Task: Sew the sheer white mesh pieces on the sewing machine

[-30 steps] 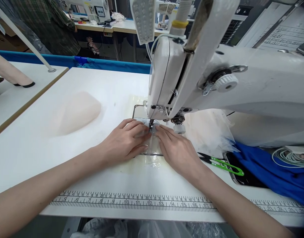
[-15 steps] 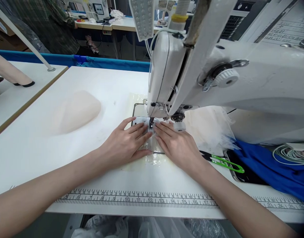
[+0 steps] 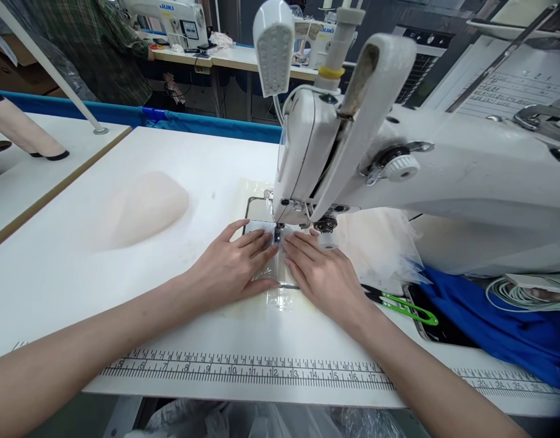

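Observation:
A white sewing machine stands over the white table. A clear plastic piece lies on the needle plate under the presser foot. My left hand lies flat on the plastic's left side, fingers stretched toward the foot. My right hand presses flat on its right side, fingertips just beside the foot. Both hands lie open on the sheet, close together, almost touching at the fingertips.
A pale pink foam pad rests at the left. Green-handled snips and blue cloth lie to the right, with a stack of sheer pieces behind. A printed ruler runs along the front edge. Another person works at the far left.
Both hands have slid slightly forward toward the presser foot with the plastic. The view has tilted up, showing more of the machine's lamp.

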`<action>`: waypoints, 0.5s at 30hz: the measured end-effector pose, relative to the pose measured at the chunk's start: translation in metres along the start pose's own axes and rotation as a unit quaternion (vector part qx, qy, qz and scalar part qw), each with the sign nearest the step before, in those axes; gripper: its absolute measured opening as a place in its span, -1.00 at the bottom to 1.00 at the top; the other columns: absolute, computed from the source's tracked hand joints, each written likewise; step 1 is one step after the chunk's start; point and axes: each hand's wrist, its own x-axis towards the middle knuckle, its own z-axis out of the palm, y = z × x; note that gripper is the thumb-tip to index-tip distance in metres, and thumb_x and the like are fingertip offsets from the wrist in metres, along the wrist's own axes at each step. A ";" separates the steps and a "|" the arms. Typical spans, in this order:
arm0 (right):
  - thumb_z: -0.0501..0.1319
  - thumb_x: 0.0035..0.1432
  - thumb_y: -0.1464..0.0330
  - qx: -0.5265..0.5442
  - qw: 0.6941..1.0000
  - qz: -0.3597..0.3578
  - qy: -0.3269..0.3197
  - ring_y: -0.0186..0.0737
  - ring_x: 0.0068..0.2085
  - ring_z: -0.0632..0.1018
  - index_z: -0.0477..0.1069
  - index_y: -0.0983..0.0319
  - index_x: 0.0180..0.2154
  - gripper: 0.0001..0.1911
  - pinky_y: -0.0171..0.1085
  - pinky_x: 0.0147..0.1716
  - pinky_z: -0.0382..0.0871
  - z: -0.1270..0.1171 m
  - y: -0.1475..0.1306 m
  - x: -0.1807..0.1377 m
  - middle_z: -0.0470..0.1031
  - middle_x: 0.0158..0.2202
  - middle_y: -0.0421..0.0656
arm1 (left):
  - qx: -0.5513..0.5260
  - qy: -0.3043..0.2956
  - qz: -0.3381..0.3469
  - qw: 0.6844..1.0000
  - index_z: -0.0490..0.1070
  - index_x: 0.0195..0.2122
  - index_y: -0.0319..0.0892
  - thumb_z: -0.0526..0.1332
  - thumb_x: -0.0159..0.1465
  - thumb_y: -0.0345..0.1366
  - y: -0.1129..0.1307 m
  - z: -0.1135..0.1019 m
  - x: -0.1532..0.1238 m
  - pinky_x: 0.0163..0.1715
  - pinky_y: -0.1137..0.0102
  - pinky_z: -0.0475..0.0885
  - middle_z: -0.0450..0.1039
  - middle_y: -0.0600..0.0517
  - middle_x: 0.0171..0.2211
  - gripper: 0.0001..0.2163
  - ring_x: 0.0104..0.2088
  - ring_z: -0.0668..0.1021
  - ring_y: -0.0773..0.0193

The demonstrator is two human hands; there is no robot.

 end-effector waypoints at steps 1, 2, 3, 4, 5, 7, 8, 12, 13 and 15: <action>0.07 0.31 0.44 0.013 1.000 -0.007 0.008 -0.12 -0.01 0.54 0.48 0.31 -0.04 -0.72 -0.09 0.06 0.40 -0.002 -0.001 -0.001 0.57 -0.04 -0.04 | -0.001 0.000 0.003 1.000 0.36 0.14 -0.33 -0.03 0.37 0.08 -0.001 -0.001 -0.001 0.22 -0.02 0.16 0.42 -0.27 0.09 -0.42 0.14 0.45 -0.01; 0.09 0.30 0.44 0.030 0.999 -0.018 0.015 -0.14 -0.02 0.55 0.49 0.30 -0.07 -0.75 -0.11 0.05 0.40 -0.003 -0.002 -0.002 0.58 -0.05 -0.06 | -0.003 0.004 0.011 1.000 0.35 0.14 -0.34 -0.03 0.34 0.14 -0.001 -0.002 -0.002 0.22 -0.04 0.14 0.40 -0.28 0.10 -0.37 0.15 0.43 -0.04; 0.11 0.29 0.42 0.047 0.998 -0.030 0.020 -0.14 -0.04 0.55 0.49 0.30 -0.11 -0.77 -0.12 0.03 0.41 -0.005 -0.003 -0.004 0.58 -0.08 -0.06 | -0.004 0.011 0.022 1.000 0.35 0.13 -0.34 -0.01 0.31 0.18 -0.002 -0.003 -0.003 0.23 -0.05 0.13 0.39 -0.27 0.11 -0.34 0.16 0.42 -0.05; 0.14 0.28 0.38 0.064 0.997 -0.045 0.023 -0.14 -0.06 0.55 0.49 0.31 -0.13 -0.79 -0.12 0.02 0.41 -0.007 -0.004 -0.005 0.59 -0.11 -0.06 | -0.004 0.023 0.037 0.999 0.37 0.11 -0.32 0.02 0.30 0.18 -0.003 -0.003 -0.005 0.24 -0.05 0.12 0.40 -0.25 0.11 -0.35 0.16 0.42 -0.04; 0.17 0.26 0.31 0.080 0.995 -0.058 0.025 -0.12 -0.08 0.55 0.49 0.32 -0.15 -0.76 -0.10 0.01 0.40 -0.009 -0.005 -0.007 0.59 -0.15 -0.04 | -0.002 0.038 0.052 0.998 0.40 0.08 -0.29 0.06 0.31 0.14 -0.004 -0.004 -0.006 0.25 -0.02 0.13 0.43 -0.20 0.10 -0.41 0.15 0.43 -0.01; 0.20 0.20 0.12 0.100 0.992 -0.077 0.024 -0.06 -0.10 0.55 0.48 0.34 -0.15 -0.60 -0.05 -0.01 0.40 -0.011 -0.007 -0.009 0.59 -0.18 -0.02 | 0.010 0.073 0.081 0.994 0.44 0.00 -0.24 0.11 0.36 -0.08 -0.006 -0.003 -0.006 0.24 0.08 0.20 0.51 -0.09 0.01 -0.64 0.07 0.51 0.13; 0.19 0.18 0.06 0.102 0.991 -0.081 0.022 -0.03 -0.11 0.55 0.47 0.34 -0.14 -0.53 -0.03 -0.03 0.40 -0.011 -0.007 -0.009 0.58 -0.19 -0.01 | 0.017 0.087 0.091 0.992 0.45 -0.04 -0.22 0.11 0.38 -0.20 -0.006 -0.003 -0.006 0.21 0.13 0.25 0.55 -0.04 -0.04 -0.74 0.01 0.54 0.19; 0.18 0.25 0.27 0.064 0.995 -0.067 0.022 -0.10 -0.13 0.55 0.47 0.32 -0.10 -0.71 -0.11 -0.12 0.44 -0.009 -0.006 -0.009 0.58 -0.13 -0.02 | 0.025 0.117 0.093 0.988 0.47 -0.13 -0.22 0.08 0.37 -0.43 -0.004 -0.001 -0.004 0.12 0.20 0.38 0.60 0.02 -0.13 -0.82 -0.13 0.60 0.29; 0.17 0.25 0.36 0.056 0.996 -0.068 0.026 -0.12 -0.13 0.56 0.48 0.30 -0.11 -0.78 -0.13 -0.13 0.44 -0.008 -0.005 -0.009 0.58 -0.11 -0.04 | 0.024 0.113 0.088 0.989 0.47 -0.11 -0.24 0.09 0.37 -0.43 -0.003 -0.001 -0.004 0.11 0.19 0.39 0.58 0.00 -0.10 -0.82 -0.11 0.60 0.27; 0.14 0.25 0.48 0.053 0.995 -0.079 0.038 -0.17 -0.12 0.57 0.51 0.25 -0.16 -0.81 -0.14 -0.09 0.45 -0.009 -0.004 -0.008 0.59 -0.10 -0.10 | 0.025 0.098 0.085 0.991 0.46 -0.06 -0.28 0.10 0.36 -0.41 -0.001 -0.001 -0.004 0.11 0.17 0.41 0.54 -0.06 -0.02 -0.80 -0.05 0.58 0.22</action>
